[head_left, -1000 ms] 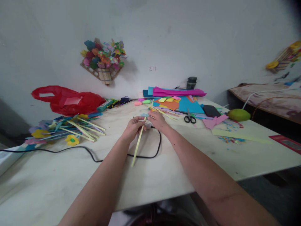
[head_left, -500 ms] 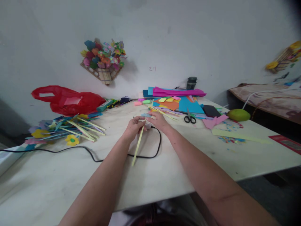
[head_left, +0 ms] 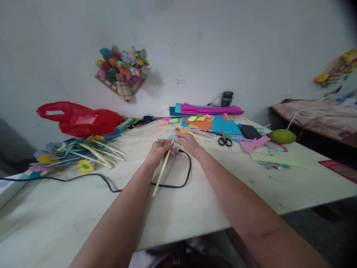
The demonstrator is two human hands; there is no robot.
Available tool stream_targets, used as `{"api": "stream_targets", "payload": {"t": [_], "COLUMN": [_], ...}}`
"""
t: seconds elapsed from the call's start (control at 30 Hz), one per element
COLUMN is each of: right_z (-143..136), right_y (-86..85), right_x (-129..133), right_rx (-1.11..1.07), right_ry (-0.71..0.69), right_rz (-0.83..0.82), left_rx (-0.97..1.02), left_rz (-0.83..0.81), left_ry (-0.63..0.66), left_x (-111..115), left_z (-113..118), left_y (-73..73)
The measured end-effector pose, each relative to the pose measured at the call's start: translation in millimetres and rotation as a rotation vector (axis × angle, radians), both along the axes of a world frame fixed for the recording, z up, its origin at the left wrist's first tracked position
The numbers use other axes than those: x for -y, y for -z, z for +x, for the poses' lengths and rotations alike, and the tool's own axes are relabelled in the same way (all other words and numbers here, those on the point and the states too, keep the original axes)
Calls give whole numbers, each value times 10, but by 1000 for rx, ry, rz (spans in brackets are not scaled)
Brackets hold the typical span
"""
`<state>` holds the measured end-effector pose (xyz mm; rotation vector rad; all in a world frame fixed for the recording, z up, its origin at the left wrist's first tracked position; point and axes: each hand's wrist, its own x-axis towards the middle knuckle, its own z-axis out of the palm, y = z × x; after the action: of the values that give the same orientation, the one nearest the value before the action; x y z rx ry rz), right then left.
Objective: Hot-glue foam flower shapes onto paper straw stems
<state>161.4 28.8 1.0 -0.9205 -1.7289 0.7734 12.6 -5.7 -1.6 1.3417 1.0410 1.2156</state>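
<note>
A light blue paper flower (head_left: pixel 172 137) is between my two hands over the middle of the table. From it a pale yellow paper stem (head_left: pixel 162 172) slants down toward the table's front edge. My left hand (head_left: pixel 161 150) is closed on the flower and the top of its stem. On the other side, my right hand (head_left: pixel 189 143) pinches the flower's edge, its fingertips close to the left ones. Beneath the hands shows part of a small white object (head_left: pixel 176 149) with a black cord (head_left: pixel 190 169); its kind is mostly hidden.
Finished paper flowers (head_left: pixel 85 166) lie in a pile at left by a red plastic bag (head_left: pixel 83 121). At right are scissors (head_left: pixel 225 141), a black phone (head_left: pixel 250 131), a green mango (head_left: pixel 283 136) and paper scraps (head_left: pixel 275 166). Coloured sheets (head_left: pixel 227 124) line the back.
The lower end of the yellow stem has swung slightly left. Both hands stay in nearly the same place, still on the flower.
</note>
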Motion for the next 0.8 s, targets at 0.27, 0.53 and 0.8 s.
{"api": "stream_targets", "payload": {"t": [0.27, 0.53, 0.8], "right_z": [2, 2, -19], "right_y": [-8, 51, 100], "right_x": [17, -8, -61], "right_rx": [-33, -16, -133], "right_ry": [-25, -35, -68], "right_rz": [-93, -123, -223], "left_rx": [12, 9, 20], "left_rz": [4, -2, 5], "left_ry": [16, 21, 26], "left_x": [-7, -7, -22], "left_z": [-5, 0, 7], "left_y": [9, 19, 32]}}
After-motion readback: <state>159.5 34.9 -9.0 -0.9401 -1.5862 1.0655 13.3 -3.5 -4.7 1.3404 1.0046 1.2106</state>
